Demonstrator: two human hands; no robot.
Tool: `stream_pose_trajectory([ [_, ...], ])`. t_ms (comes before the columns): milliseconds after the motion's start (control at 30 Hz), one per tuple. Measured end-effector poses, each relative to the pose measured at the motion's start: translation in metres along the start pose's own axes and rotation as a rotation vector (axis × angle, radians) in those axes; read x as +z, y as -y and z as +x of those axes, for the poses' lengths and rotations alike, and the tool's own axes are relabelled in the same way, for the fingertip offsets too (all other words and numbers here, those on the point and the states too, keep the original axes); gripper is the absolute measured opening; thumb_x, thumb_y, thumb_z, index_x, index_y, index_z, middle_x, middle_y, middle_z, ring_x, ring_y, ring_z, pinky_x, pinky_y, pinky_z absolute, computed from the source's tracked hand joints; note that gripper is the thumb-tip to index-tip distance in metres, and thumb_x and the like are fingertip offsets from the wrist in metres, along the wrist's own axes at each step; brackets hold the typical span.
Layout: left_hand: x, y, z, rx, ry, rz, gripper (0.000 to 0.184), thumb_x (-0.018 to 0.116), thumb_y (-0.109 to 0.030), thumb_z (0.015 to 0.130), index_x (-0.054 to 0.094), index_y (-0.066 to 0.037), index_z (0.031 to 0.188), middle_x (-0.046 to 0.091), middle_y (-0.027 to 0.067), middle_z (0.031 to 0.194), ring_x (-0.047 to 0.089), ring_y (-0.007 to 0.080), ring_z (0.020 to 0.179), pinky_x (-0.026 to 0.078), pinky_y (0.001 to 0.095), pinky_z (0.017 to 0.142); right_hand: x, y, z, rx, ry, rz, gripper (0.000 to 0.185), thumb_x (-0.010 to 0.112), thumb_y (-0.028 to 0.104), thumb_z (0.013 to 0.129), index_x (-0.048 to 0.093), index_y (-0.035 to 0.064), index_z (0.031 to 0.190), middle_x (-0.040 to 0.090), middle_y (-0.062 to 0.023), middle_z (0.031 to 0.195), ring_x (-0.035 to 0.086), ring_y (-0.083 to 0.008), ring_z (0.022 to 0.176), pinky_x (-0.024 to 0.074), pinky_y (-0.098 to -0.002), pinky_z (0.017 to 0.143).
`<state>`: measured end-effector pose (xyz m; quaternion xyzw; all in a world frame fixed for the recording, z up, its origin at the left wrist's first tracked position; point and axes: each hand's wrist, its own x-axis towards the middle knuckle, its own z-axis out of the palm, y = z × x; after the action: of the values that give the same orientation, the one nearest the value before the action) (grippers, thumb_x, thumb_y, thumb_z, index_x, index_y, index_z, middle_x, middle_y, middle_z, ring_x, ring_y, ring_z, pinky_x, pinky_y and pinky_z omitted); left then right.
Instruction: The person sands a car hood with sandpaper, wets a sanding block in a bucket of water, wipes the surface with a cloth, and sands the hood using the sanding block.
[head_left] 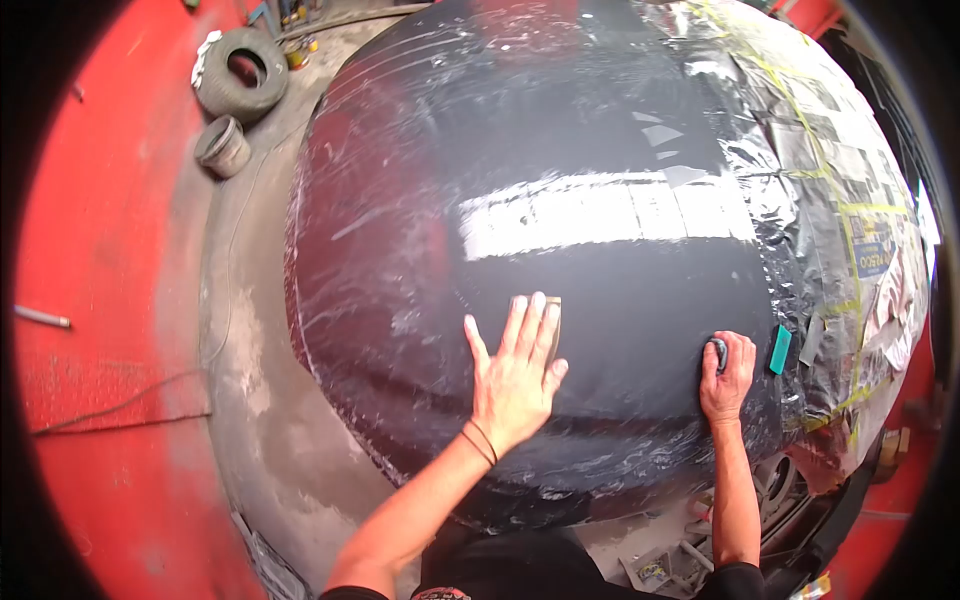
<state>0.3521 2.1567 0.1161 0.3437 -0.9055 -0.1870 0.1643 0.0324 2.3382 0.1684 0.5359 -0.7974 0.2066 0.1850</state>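
Observation:
My left hand (513,375) lies palm down with fingers spread on a dark, glossy car panel (620,300). Beneath its fingers, a small tan-edged piece (555,315) that looks like sandpaper shows at the right side; most of it is covered. Farther right, my right hand (730,380) rests on the same panel, its fingers curled around a dark rounded object (719,353) whose kind I cannot make out. Just right of that hand lie a flat teal block (780,349) and a narrow grey strip (812,341). Whitish wet-looking streaks mark the panel.
Newspaper and plastic masking (815,190) with yellow tape covers the right side. At the upper left, a tire (215,85) and a dirty bucket (222,148) stand on the concrete floor (250,330) by a red wall (110,250). A cable runs along the floor.

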Motion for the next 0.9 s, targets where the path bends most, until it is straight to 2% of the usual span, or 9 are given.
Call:
stream_pose_trajectory([
  [100, -0.009, 0.026, 0.097, 0.038, 0.046, 0.101, 0.071, 0.047, -0.042, 0.116, 0.036, -0.006, 0.175, 0.033, 0.0152, 0.184, 0.021, 0.0320, 0.173, 0.001, 0.0809, 0.131, -0.002, 0.001, 0.001, 0.010, 0.003, 0.020, 0.020, 0.075, 0.009, 0.098, 0.070, 0.0040, 0.116, 0.070, -0.0143, 0.113, 0.066, -0.0370, 0.110, 0.0504, -0.0494, 0.100],
  [267, 0.003, 0.102, 0.300, -0.091, -0.016, 0.181, 0.071, 0.035, -0.050, 0.119, 0.026, -0.016, 0.180, 0.017, 0.0058, 0.190, 0.013, 0.0275, 0.175, 0.003, 0.0831, 0.130, -0.004, -0.001, 0.004, 0.018, 0.002, 0.064, 0.024, 0.077, 0.008, 0.094, 0.069, 0.0038, 0.116, 0.070, -0.0139, 0.111, 0.065, -0.0367, 0.107, 0.0501, -0.0493, 0.097],
  [367, 0.017, 0.083, 0.362, -0.154, -0.013, 0.175, 0.071, 0.034, -0.051, 0.119, 0.025, -0.016, 0.180, 0.017, 0.0033, 0.190, 0.013, 0.0259, 0.175, 0.003, 0.0856, 0.129, -0.006, -0.002, 0.006, 0.028, 0.024, 0.061, 0.025, 0.077, 0.008, 0.093, 0.069, 0.0041, 0.116, 0.069, -0.0135, 0.110, 0.065, -0.0362, 0.106, 0.0500, -0.0494, 0.096],
  [500, 0.036, -0.027, 0.297, 0.530, 0.100, 0.437, 0.066, 0.043, -0.045, 0.117, 0.040, -0.012, 0.174, 0.037, 0.0067, 0.182, 0.029, 0.0275, 0.171, 0.007, 0.0876, 0.127, -0.005, -0.005, 0.006, 0.026, 0.027, 0.064, 0.028, 0.078, 0.008, 0.089, 0.069, 0.0046, 0.115, 0.068, -0.0142, 0.109, 0.064, -0.0368, 0.105, 0.0495, -0.0498, 0.095],
  [567, 0.080, -0.038, 0.288, 0.804, 0.010, -0.035, 0.062, 0.049, -0.038, 0.113, 0.048, -0.011, 0.169, 0.045, 0.0133, 0.176, 0.037, 0.0326, 0.167, 0.011, 0.0903, 0.123, -0.003, -0.006, 0.010, 0.020, 0.024, 0.072, 0.030, 0.079, 0.008, 0.086, 0.069, 0.0050, 0.115, 0.067, -0.0138, 0.108, 0.063, -0.0364, 0.103, 0.0491, -0.0496, 0.093],
  [667, 0.038, -0.003, 0.389, 0.497, -0.073, 0.491, 0.049, 0.046, -0.036, 0.115, 0.057, -0.013, 0.157, 0.043, 0.0089, 0.175, 0.038, 0.0290, 0.163, 0.022, 0.0910, 0.121, -0.004, -0.009, 0.007, 0.026, 0.040, 0.084, 0.032, 0.081, 0.008, 0.084, 0.069, 0.0059, 0.115, 0.067, -0.0130, 0.107, 0.063, -0.0353, 0.101, 0.0490, -0.0492, 0.093],
  [767, 0.053, 0.086, 0.510, -0.006, -0.217, 0.243, 0.054, 0.035, -0.043, 0.118, 0.047, -0.016, 0.164, 0.042, 0.0043, 0.174, 0.037, 0.0272, 0.162, 0.023, 0.0898, 0.123, -0.003, -0.014, 0.006, 0.005, 0.029, 0.090, 0.032, 0.081, 0.008, 0.084, 0.070, 0.0064, 0.115, 0.066, -0.0126, 0.106, 0.063, -0.0348, 0.100, 0.0491, -0.0492, 0.092],
  [800, 0.034, 0.078, 0.514, -0.103, -0.059, 0.244, 0.060, 0.035, -0.044, 0.119, 0.038, -0.019, 0.173, 0.033, 0.0035, 0.182, 0.028, 0.0271, 0.169, 0.016, 0.0870, 0.127, -0.003, -0.013, 0.007, 0.006, 0.034, 0.092, 0.033, 0.081, 0.009, 0.084, 0.070, 0.0066, 0.115, 0.066, -0.0123, 0.106, 0.063, -0.0346, 0.099, 0.0491, -0.0491, 0.091],
  [900, 0.015, 0.025, 0.457, 0.080, 0.255, 0.472, 0.065, 0.033, -0.046, 0.120, 0.028, -0.021, 0.180, 0.023, 0.0022, 0.188, 0.018, 0.0261, 0.174, 0.004, 0.0840, 0.130, -0.004, -0.010, 0.009, 0.022, 0.034, 0.083, 0.034, 0.082, 0.009, 0.084, 0.069, 0.0066, 0.115, 0.066, -0.0119, 0.106, 0.063, -0.0347, 0.099, 0.0489, -0.0488, 0.091],
])
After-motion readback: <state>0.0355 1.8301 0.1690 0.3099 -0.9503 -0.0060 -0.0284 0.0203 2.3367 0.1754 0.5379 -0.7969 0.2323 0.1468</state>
